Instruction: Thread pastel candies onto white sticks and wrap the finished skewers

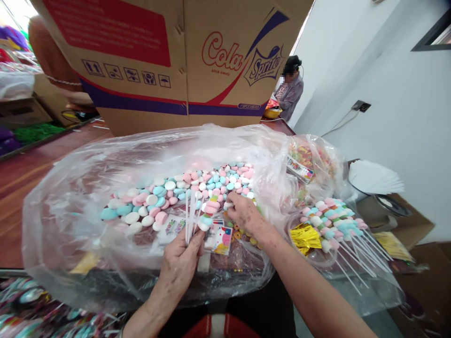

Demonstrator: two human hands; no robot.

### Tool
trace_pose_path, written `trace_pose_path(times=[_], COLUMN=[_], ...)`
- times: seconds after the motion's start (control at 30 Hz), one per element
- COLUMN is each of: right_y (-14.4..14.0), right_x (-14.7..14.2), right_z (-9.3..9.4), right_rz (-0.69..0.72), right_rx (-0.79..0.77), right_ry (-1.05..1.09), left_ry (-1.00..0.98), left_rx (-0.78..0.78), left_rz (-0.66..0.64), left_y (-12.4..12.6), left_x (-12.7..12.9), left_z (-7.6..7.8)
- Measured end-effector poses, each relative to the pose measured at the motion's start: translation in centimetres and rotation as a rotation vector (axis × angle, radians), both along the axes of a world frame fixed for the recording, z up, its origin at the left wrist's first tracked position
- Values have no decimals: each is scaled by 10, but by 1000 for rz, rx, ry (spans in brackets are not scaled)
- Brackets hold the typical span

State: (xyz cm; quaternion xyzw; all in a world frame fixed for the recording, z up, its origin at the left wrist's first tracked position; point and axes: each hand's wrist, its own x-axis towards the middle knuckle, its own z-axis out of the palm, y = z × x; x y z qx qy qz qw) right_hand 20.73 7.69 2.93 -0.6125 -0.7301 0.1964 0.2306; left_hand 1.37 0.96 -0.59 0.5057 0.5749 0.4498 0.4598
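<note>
My left hand (183, 258) is closed around several white sticks (190, 213) that point upward. A skewer of candies (208, 213) in pink, green, blue and white rises from the same grip, leaning right. Just right of its top, my right hand (243, 213) has its fingers pinched together over the candies; what lies between the fingertips is too small to make out. Loose pink, blue and white candies (155, 199) lie behind both hands on a clear plastic sheet (77, 183). Printed cards (221, 239) lie between the hands, and orange ring candies (239, 237) sit under my right wrist.
A tall cardboard box (148, 103) stands behind the sheet. To the right are finished candy skewers (329, 220), gold ties (305, 237) and a bag of colourful candies (310, 155). Wrapped candies (45, 310) fill the lower left. A person (291, 89) works at the back right.
</note>
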Motion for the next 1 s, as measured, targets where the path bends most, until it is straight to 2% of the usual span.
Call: trace_pose_path(times=[0.1, 0.2, 0.3, 0.67, 1.0], right_y=[5, 7, 6, 3, 2], right_x=[8, 14, 14, 11, 9], right_z=[1, 10, 19, 19, 15], right_rz=[-169, -209, -197, -207, -193], right_rx=[-43, -186, -293, -313, -337], right_ry=[529, 1032, 1249, 1324, 1293], left_ry=[4, 98, 134, 178, 195], left_rx=[-5, 14, 5, -25, -9], left_rz=[-79, -134, -156, -173, -208], left_y=[-1, -3, -3, -1, 0], left_x=[0, 2, 5, 6, 5], left_z=[10, 20, 25, 29, 23])
